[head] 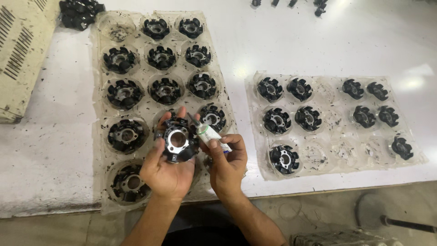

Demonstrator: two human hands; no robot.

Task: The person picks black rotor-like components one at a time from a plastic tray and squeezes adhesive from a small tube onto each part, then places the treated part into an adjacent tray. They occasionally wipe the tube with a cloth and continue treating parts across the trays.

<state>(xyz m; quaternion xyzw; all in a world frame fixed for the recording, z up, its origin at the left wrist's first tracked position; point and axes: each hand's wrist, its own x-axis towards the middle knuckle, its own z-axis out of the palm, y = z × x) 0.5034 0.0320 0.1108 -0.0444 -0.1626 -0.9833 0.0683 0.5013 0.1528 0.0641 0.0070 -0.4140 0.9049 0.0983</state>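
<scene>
Over the bench (318, 50), the left hand (166, 171) grips a black stator core (177, 139) above the near tray (101, 136) while the right hand (227, 164) pinches a small white tube (213, 136) at its rim, seemingly mid-application, needing a steady nozzle next.

You have two clear plastic trays (104, 191) (255, 91) of black wound cores on the white table (282, 41), a beige vented box (20, 50) far left, and loose black parts (81, 12) beside it.
</scene>
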